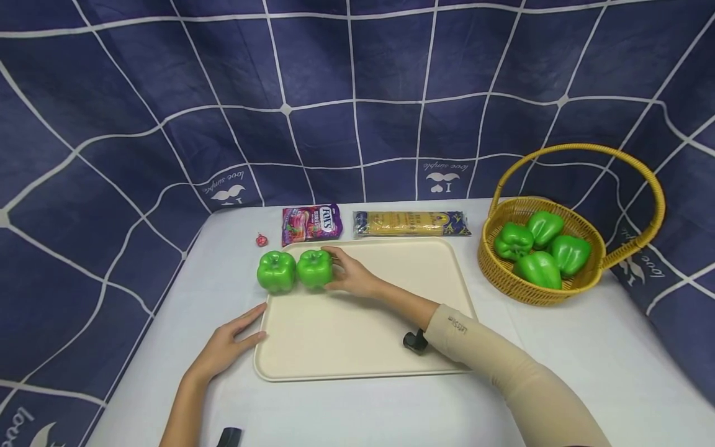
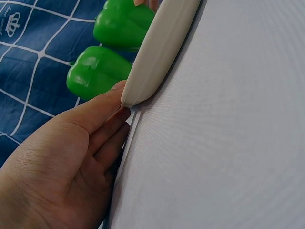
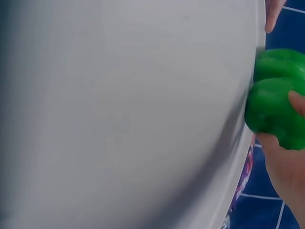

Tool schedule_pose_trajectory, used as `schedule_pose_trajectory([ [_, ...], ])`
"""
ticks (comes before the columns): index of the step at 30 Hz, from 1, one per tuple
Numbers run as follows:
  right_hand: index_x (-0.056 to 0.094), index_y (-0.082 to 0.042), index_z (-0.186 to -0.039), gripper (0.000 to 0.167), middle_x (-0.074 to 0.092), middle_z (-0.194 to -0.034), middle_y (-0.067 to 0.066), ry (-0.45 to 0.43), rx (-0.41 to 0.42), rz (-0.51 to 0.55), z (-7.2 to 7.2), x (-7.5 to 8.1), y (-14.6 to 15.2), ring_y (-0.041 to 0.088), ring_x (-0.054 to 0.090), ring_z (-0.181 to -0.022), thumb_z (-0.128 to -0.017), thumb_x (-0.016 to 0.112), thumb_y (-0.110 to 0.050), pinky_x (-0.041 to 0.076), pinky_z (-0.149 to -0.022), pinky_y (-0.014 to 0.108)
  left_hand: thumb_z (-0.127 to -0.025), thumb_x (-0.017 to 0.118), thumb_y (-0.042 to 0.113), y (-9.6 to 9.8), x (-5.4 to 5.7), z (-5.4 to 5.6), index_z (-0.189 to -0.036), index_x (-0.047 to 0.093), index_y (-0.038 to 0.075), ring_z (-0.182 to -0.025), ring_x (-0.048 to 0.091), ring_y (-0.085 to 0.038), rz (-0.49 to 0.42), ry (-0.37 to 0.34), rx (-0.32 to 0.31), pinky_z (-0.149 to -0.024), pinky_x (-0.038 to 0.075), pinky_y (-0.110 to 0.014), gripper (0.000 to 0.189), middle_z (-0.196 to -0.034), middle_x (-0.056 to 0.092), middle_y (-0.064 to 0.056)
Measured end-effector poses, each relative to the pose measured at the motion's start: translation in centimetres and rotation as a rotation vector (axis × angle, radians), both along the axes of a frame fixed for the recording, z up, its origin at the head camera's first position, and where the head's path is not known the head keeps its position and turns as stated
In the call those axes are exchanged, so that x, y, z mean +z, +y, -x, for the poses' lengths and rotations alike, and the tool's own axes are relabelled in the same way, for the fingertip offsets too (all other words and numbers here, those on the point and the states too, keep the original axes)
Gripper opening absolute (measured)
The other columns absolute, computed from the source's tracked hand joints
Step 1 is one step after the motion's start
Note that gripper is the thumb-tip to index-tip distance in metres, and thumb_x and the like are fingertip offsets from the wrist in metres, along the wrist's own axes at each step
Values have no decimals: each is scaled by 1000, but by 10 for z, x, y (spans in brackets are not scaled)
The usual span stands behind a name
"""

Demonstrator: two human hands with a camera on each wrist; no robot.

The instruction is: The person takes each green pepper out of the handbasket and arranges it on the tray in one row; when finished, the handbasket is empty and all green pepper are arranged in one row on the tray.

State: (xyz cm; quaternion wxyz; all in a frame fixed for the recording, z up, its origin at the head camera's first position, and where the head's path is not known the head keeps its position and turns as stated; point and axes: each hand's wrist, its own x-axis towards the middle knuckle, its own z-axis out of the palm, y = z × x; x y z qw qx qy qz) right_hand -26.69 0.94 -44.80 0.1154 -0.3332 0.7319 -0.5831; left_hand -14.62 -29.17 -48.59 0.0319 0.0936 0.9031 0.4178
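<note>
My right hand [image 1: 353,275] grips a green bell pepper [image 1: 314,268] over the upper left part of the beige tray [image 1: 363,347], with fingers and thumb on its right side. Beside it, a second green bell pepper [image 1: 276,271] sits over the tray's left edge. My left hand [image 1: 226,347] lies by the tray's left side, fingers extended and fingertips at the rim. In the left wrist view, the left hand [image 2: 62,157] touches the tray's rim [image 2: 152,57]. The right wrist view shows the right hand's thumb and a finger around the pepper [image 3: 271,112].
At the right stands a wicker basket [image 1: 600,248] with a tall handle, holding several green peppers [image 1: 537,270]. Behind the tray lie a purple Fox's candy bag [image 1: 311,223] and a pasta packet [image 1: 411,223]. A small red wrapped candy [image 1: 261,239] lies at the left.
</note>
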Motion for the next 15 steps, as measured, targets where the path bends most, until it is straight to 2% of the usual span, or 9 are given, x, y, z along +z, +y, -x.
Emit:
schedule_pose_trajectory([
  [4, 22, 1, -142, 87, 28, -145, 18, 6, 3, 6, 4, -6, -5, 30, 32, -132, -71, 71, 12, 33, -105, 31, -84, 65, 41, 0, 1, -1, -137, 46, 21, -133, 30, -33, -1, -4, 0, -106, 23, -56, 60, -143, 39, -4],
  [11, 16, 10, -141, 82, 19, -146, 28, -16, 45, 4, -12, 23, -5, 39, 25, -133, -75, 65, 17, 29, -107, 44, -84, 65, 40, 1, 2, -1, -137, 46, 20, -133, 29, -33, -3, -6, -3, -106, 23, -56, 59, -143, 39, -4],
  [15, 15, 10, -141, 85, 18, -146, 28, -12, 47, 7, -11, 20, -7, 39, 24, -133, -74, 65, 17, 28, -107, 46, -84, 65, 40, 1, 3, -1, -137, 46, 21, -133, 29, -34, -7, -5, -5, -106, 23, -57, 59, -143, 39, -5],
])
